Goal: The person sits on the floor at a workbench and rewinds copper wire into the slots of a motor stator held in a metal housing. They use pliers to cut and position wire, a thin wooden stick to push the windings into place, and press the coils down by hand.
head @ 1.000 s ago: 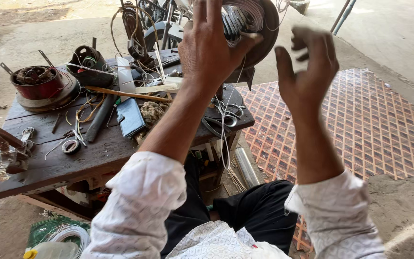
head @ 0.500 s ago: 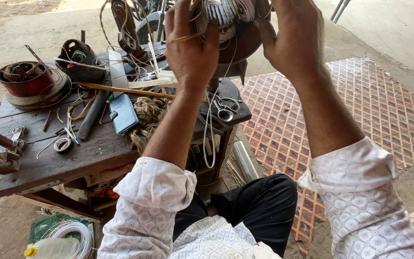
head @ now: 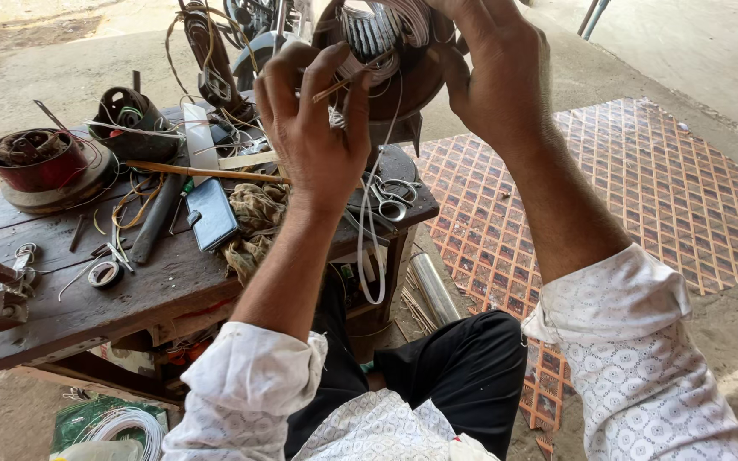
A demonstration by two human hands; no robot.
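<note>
A round dark motor stator (head: 403,81) with pale wire windings (head: 382,30) is raised in front of me over the table's right end. My left hand (head: 313,137) pinches a thin wooden stick (head: 348,78) against the windings, and a white cord (head: 369,230) hangs down from there. My right hand (head: 493,77) grips the stator's right rim from above. Both arms wear white patterned sleeves.
A dark wooden worktable (head: 87,307) carries a red-and-metal rotor (head: 36,166), another wound stator (head: 134,119), a blue flat case (head: 211,213), a rag (head: 254,218), scissors (head: 390,201), a tape roll (head: 106,273) and loose wires. A patterned mat (head: 642,188) lies to the right, a wire coil (head: 125,427) below.
My right hand came in from open air and closed on the stator's right rim. My left hand shifted lower along the windings with the stick. The view has drawn closer.
</note>
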